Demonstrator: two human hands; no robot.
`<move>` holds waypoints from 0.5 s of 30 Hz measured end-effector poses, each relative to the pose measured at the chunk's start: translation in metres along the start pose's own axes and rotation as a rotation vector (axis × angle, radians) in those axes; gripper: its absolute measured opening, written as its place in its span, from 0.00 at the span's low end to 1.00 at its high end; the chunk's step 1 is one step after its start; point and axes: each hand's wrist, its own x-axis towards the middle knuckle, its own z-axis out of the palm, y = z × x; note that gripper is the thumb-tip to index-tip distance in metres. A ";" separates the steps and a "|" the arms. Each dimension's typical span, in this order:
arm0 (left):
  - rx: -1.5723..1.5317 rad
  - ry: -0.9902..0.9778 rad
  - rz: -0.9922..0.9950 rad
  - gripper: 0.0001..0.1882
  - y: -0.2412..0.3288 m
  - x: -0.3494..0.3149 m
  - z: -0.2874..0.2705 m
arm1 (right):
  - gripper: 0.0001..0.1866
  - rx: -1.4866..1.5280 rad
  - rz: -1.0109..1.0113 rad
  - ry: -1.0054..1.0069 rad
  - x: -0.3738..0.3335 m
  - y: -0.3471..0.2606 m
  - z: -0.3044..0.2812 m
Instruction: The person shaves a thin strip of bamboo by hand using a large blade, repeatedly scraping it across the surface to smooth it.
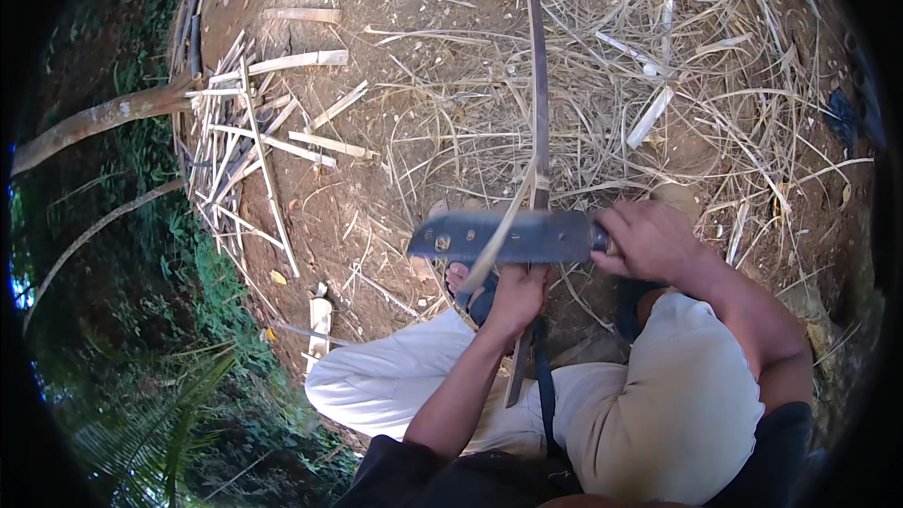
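Machete [536, 237]: lying crosswise, blade tip to the left, handle end to the right.
Long strip [539, 85]: passing beneath the machete, nearly square to it; longer part pointing away from the wearer, shorter part coming back.
Left hand [520, 296]: closed around the strip, just nearside of the machete.
Right hand [649, 240]: wrapped on the machete's handle.
Thin peel [501, 226]: slanting over the machete's blade.

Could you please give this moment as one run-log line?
left hand: grips dark strip; right hand: grips machete; machete: crosses strip; pale sliver: overlaps machete; nearby: scattered shavings
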 end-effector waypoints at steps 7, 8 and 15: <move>0.288 0.166 0.308 0.14 -0.025 0.002 -0.003 | 0.20 -0.119 -0.024 0.003 0.014 0.008 0.001; 0.305 0.179 0.337 0.14 -0.018 -0.002 0.001 | 0.19 -0.100 0.063 0.000 0.019 0.017 -0.005; 0.196 0.126 0.189 0.15 0.007 -0.019 0.011 | 0.19 -0.052 0.138 -0.118 0.029 0.016 -0.028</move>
